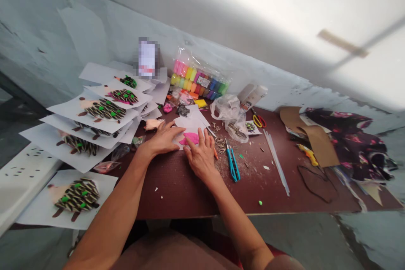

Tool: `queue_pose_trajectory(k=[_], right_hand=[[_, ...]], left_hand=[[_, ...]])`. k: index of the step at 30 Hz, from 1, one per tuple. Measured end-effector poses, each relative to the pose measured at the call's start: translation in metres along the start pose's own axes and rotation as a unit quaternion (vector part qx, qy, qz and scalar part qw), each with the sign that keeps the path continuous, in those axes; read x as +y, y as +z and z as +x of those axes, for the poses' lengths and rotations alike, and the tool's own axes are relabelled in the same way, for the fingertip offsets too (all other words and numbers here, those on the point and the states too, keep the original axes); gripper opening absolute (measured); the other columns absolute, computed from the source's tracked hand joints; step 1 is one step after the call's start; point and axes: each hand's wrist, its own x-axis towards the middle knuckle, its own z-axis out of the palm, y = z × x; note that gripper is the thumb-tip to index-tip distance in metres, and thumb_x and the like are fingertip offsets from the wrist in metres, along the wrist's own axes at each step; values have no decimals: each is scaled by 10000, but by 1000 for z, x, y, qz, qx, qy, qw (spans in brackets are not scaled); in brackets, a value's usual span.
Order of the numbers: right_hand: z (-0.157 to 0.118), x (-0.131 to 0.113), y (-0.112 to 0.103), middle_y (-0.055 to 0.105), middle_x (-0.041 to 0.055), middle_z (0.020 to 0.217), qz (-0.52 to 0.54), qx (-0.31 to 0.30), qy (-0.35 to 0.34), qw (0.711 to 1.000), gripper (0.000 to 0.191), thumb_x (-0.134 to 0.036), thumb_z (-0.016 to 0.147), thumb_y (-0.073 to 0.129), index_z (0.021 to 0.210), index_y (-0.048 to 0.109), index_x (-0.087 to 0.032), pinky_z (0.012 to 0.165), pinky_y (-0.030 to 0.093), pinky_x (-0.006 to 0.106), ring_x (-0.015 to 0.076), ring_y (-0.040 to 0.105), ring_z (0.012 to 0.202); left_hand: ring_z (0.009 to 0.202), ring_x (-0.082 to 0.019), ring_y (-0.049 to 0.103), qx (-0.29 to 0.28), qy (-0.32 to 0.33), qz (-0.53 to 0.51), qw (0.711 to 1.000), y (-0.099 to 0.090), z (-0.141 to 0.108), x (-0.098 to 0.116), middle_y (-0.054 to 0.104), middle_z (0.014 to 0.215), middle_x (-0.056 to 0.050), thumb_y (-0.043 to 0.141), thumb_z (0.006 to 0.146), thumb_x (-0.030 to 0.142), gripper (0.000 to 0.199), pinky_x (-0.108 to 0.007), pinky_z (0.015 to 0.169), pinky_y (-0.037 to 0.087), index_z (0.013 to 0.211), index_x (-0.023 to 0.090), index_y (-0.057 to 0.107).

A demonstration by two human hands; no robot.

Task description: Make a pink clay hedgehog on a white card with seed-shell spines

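On the dark red table a sheet of white paper [186, 121] bears a flattened patch of bright pink clay [191, 138]. My right hand [201, 152] lies over the patch, fingers spread and fingertips touching its edge. Resting at the paper's left side is my left hand [165, 138], its fingers stretched out and holding nothing. A pale clay lump [154, 124] sits just beyond the left hand. Close by on the right are a blue-handled cutter [233, 163] and scattered striped sunflower seeds [221, 145].
At left stand stacked sheets with seed-covered hedgehog pictures [106, 109]; another hedgehog sheet [76, 198] lies in front. Behind are a pack of coloured clay [199, 80] and a plastic bag [226, 107]. Rightward lie scissors [259, 120], glue sticks [276, 162] and a yellow glue gun [308, 155].
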Motion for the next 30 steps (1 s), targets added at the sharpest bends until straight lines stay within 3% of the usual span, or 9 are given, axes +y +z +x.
queue_pose_trajectory(k=[17, 30], right_hand=[[2, 0, 3, 346, 98, 1648, -7, -12, -29, 999, 371, -398, 1015, 554, 1372, 628, -330, 1215, 187, 584, 330, 204, 1553], [-8, 7, 7, 342, 112, 1647, 0, 17, -24, 1000, 371, -391, 987, 607, 1347, 652, -312, 1208, 224, 578, 353, 237, 1538]], left_hand=[[1536, -338, 264, -11, -11, -5, 1000, -3, -1, 3, 541, 1527, -83, 667, 757, 301, 711, -595, 1264, 79, 1453, 250, 531], [1528, -333, 281, -10, -4, 16, 1000, -1, 0, 0, 519, 1548, -68, 633, 746, 289, 725, -597, 1256, 124, 1462, 253, 525]])
